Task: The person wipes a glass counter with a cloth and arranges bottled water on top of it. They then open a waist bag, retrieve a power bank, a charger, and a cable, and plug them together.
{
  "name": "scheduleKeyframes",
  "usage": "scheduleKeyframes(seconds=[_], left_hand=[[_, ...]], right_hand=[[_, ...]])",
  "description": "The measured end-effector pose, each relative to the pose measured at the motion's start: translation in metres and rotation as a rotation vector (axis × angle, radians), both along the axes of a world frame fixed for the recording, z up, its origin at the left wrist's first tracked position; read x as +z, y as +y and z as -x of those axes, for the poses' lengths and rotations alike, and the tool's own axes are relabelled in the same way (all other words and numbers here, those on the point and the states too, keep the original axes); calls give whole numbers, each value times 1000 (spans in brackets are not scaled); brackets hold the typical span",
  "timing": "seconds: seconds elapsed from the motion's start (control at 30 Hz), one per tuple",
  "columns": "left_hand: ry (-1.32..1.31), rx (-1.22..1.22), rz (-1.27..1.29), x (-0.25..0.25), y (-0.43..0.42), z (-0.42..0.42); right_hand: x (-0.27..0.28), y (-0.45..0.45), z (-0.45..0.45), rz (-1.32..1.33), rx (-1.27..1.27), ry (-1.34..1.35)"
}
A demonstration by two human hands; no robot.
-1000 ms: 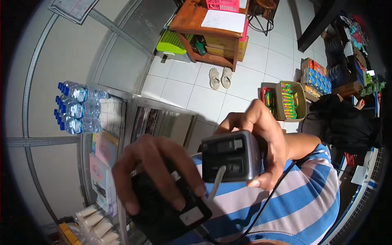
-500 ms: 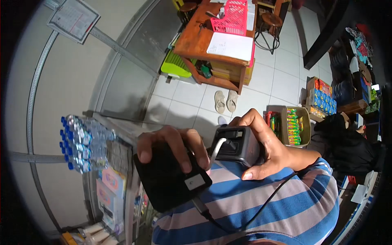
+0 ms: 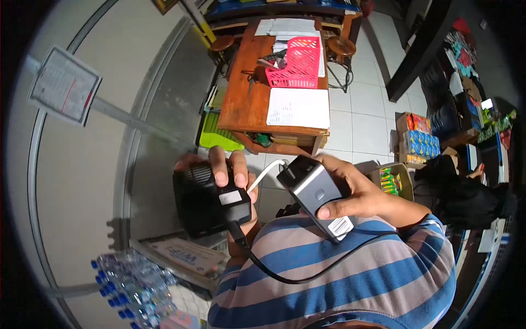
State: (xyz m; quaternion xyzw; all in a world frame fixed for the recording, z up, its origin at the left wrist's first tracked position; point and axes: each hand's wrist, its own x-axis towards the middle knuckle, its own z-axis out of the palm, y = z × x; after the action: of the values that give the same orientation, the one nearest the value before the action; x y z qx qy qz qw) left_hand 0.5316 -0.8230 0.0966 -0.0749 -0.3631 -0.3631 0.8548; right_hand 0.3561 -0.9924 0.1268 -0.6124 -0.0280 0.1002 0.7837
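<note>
My left hand (image 3: pixel 233 172) grips a black box-shaped device (image 3: pixel 200 203) that has ribbed slots and a small white label. Its exact kind I cannot tell. A black cable (image 3: pixel 260 266) is plugged into its lower edge and loops across the striped shirt. My right hand (image 3: pixel 361 194) is wrapped round a grey power bank (image 3: pixel 320 196), thumb near its side button and barcode sticker. From the power bank's black end, a white cable (image 3: pixel 267 174) runs towards my left hand; its other end is hidden. Both devices are held up in front of the shirt, apart from each other.
Ahead stands a wooden table (image 3: pixel 235 109) with a pink basket (image 3: pixel 296 63) and papers (image 3: pixel 298 108). Bottled water (image 3: pixel 131 285) is stacked at lower left. Snack cartons (image 3: pixel 419 140), an open box (image 3: pixel 402 178) and shelves line the right side. Stools stand beside the table.
The power bank has turned, so its broad face, button and barcode now show. The black device has tilted and moved up and left. The view has shifted, bringing more of the table into sight.
</note>
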Motion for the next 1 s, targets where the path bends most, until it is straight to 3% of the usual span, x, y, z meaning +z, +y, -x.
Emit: scheduleKeyframes(seconds=[0.17, 0.23, 0.33, 0.5, 0.63, 0.7, 0.8, 1.0], left_hand=[[141, -334, 10, -14, -53, -48], [149, -497, 27, -25, -75, -62], [266, -491, 20, -38, -96, -54], [272, -544, 1, -47, -145, -56], [291, -440, -54, -55, -177, -53], [219, -402, -39, -56, -198, -43], [325, -361, -35, -65, -232, -26], [346, -372, -75, -56, -305, 3]], right_hand=[[-7, 5, -20, 352, -529, -291], [-5, -3, -21, 326, -478, -177], [-2, -24, -17, 340, -471, -84], [-18, -59, -13, 142, -520, -77], [-5, -104, -8, 389, -412, -45], [-33, -122, -8, 638, -622, -298], [-13, -165, 0, 576, -526, -61], [-26, -240, 16, 558, -509, -30]])
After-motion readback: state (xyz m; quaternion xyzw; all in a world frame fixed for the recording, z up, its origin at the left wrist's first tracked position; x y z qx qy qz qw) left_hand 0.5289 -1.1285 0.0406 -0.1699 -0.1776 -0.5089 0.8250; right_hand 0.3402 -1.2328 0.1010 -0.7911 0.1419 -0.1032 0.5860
